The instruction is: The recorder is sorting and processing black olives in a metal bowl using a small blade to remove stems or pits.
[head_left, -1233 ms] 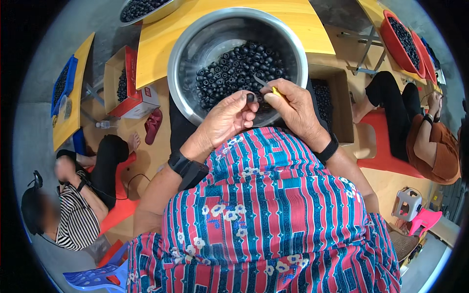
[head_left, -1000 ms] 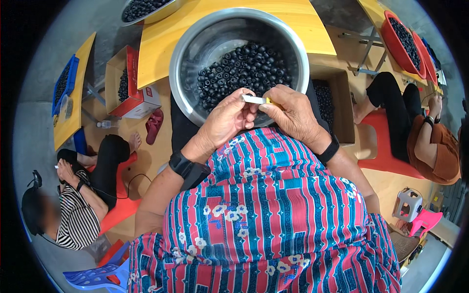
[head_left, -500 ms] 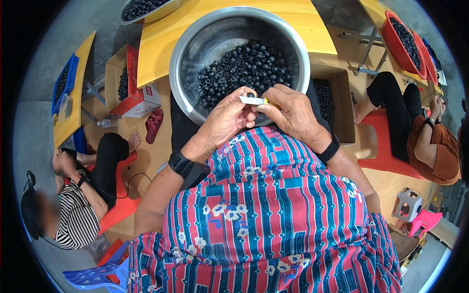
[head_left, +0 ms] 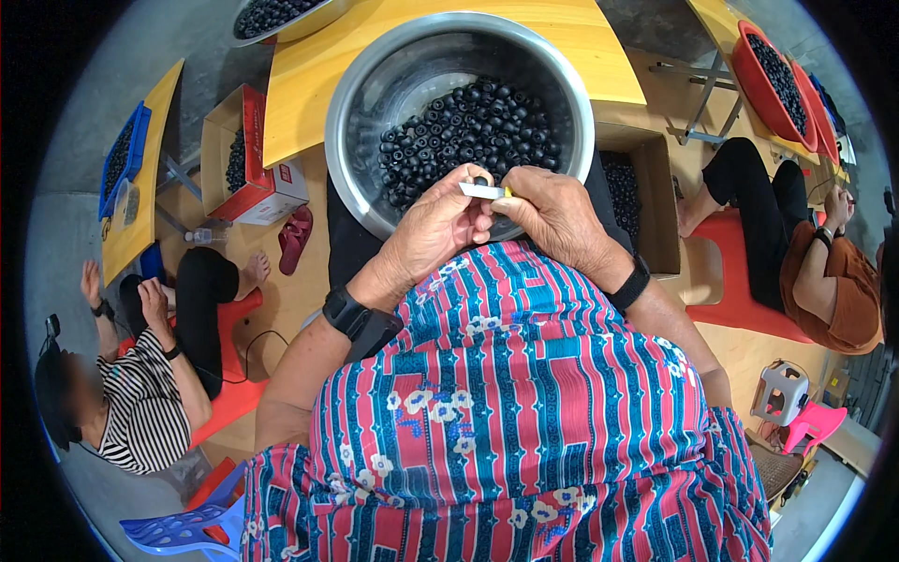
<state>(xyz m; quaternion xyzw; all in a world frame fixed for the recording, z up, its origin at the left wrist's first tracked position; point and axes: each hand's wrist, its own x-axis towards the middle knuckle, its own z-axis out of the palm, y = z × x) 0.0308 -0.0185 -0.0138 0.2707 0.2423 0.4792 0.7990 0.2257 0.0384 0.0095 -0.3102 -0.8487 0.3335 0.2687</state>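
yellow table [head_left: 309,84], steel bowl [head_left: 361,140] of dark berries [head_left: 468,126] | our left hand [head_left: 435,229] pinches one berry [head_left: 479,181], right hand [head_left: 552,211] grips small blade [head_left: 482,191] on it | cutting step, next needs steady push

A large steel bowl [head_left: 375,84] is seen on the lap, part-filled with small round black fruits [head_left: 468,126]. Both hands are held together over its near rim. One dark fruit [head_left: 479,181] is pinched at the fingertips of the left hand [head_left: 435,225]; a small pale blade [head_left: 482,191] is held against it by the right hand [head_left: 557,215]. A dark band is worn on each wrist. A cardboard box [head_left: 655,211] of the same fruits is noted just right of the bowl. Two seated persons are observed at either side.
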